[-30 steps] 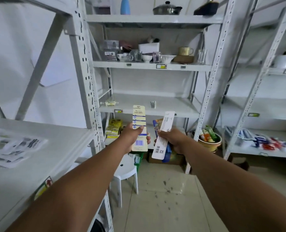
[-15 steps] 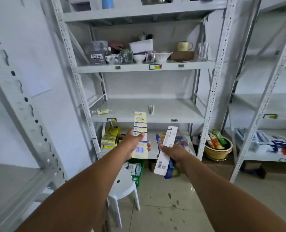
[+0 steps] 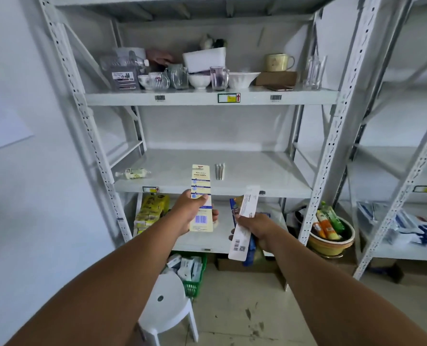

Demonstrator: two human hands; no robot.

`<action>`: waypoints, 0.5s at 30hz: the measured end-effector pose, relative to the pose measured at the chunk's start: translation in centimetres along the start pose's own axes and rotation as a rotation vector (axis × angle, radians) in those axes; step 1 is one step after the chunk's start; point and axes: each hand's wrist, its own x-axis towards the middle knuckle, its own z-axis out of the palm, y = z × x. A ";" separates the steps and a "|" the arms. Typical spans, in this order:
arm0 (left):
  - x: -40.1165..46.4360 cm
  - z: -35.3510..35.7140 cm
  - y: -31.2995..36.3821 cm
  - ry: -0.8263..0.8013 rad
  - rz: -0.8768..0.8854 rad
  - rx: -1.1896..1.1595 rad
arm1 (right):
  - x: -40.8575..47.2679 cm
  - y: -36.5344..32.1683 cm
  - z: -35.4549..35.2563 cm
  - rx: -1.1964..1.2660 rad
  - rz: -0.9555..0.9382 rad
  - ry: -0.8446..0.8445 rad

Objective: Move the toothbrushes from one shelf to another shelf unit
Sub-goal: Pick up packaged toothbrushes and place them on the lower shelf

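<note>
Both hands are held out in front of the white shelf unit [image 3: 332,116], each closed around packaged toothbrushes. The left hand [image 3: 192,212] grips a cream-coloured toothbrush pack [image 3: 202,196] around its lower half, thumb across the card, and holds it upright with its barcode facing the camera. The right hand [image 3: 253,227] grasps a white toothbrush pack [image 3: 243,226] near its middle, tilted so the top leans to the right; a blue pack [image 3: 233,211] sits behind it in the same grip, though how many packs are in that bundle cannot be told.

Just beyond the hands is the middle shelf [image 3: 257,171], where a small bottle [image 3: 134,173] lies on its side at the left and a few white sticks [image 3: 220,171] lie near the centre. Above it, another shelf [image 3: 207,97] is crowded with glasses, bowls and a mug [image 3: 278,62]. Below the hands, yellow packets [image 3: 152,211] are stacked on the left of a lower shelf. On the floor stand a white plastic stool [image 3: 166,303], a green basket [image 3: 193,283] of small boxes, and a yellow bowl [image 3: 329,240] holding tubes. Further right, a neighbouring shelf unit [image 3: 402,191] carries more packaged goods
</note>
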 end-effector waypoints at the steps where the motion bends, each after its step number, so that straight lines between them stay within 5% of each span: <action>1: 1.8 -0.3 0.3 0.001 0.002 0.001 | 1.5 -0.6 0.1 0.002 0.000 -0.004; 15: 23.5 -0.2 3.8 -0.092 -0.084 -0.043 | 21.0 -7.8 0.1 -0.015 0.094 0.070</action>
